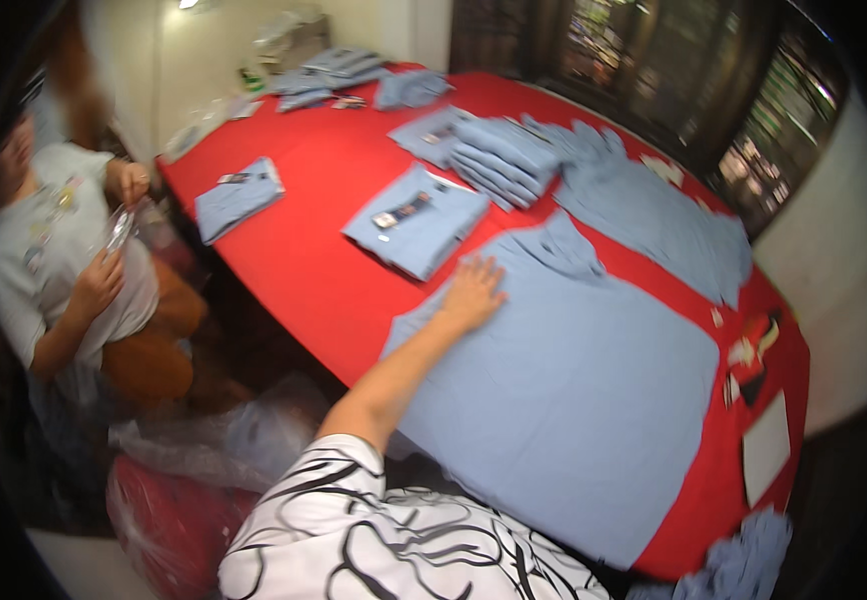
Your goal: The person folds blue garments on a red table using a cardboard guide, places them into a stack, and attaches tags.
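A light blue shirt (564,390) is spread flat on the red-covered table in front of me, its collar end toward the far side. My left hand (474,293) rests flat on its upper left part, fingers apart, holding nothing. Just beyond that hand lies a folded blue shirt (419,220) with a dark tag on it. My right hand is out of view.
A stack of folded shirts (504,160) stands farther back on the red table (294,250), beside a loose blue shirt (654,220). Another folded shirt (239,200) lies near the left edge. At left, a person (74,250) handles clear plastic. Plastic bags (184,510) sit below.
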`<state>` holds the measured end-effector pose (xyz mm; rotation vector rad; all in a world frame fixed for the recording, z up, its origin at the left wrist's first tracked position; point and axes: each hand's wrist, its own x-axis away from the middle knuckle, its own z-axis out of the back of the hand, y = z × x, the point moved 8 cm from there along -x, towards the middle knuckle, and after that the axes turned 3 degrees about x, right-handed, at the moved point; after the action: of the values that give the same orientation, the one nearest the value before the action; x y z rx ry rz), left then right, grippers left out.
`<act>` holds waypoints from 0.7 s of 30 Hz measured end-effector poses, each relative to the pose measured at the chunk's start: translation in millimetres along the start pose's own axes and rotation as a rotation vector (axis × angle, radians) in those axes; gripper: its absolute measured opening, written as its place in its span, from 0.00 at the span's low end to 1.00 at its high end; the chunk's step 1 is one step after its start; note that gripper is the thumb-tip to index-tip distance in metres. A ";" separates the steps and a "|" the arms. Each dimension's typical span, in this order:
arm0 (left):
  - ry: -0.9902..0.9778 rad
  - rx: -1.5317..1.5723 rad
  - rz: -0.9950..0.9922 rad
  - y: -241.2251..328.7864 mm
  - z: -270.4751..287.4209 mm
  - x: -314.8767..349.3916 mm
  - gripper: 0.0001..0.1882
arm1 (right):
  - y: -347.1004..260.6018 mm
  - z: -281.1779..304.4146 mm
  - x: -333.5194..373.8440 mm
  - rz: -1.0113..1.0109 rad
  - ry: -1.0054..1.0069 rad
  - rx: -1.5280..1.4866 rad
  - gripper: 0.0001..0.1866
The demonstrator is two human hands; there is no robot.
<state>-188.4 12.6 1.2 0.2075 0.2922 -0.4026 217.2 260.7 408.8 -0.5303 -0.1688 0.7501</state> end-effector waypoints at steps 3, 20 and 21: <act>-0.068 0.075 0.184 -31.2 -6.7 1.5 0.35 | 85.2 17.4 2.5 -0.399 0.148 -0.387 0.14; 0.024 0.137 0.331 -25.9 11.0 5.5 0.36 | 551.0 -121.2 -61.1 -1.018 0.572 0.333 0.22; 0.018 0.137 0.340 -25.7 10.8 4.1 0.36 | 549.9 -127.4 -65.1 -1.026 0.576 0.347 0.22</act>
<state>-192.9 -14.8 6.5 0.3890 0.2418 -0.0837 -120.2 499.6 19.0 -0.2471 0.2232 -0.3837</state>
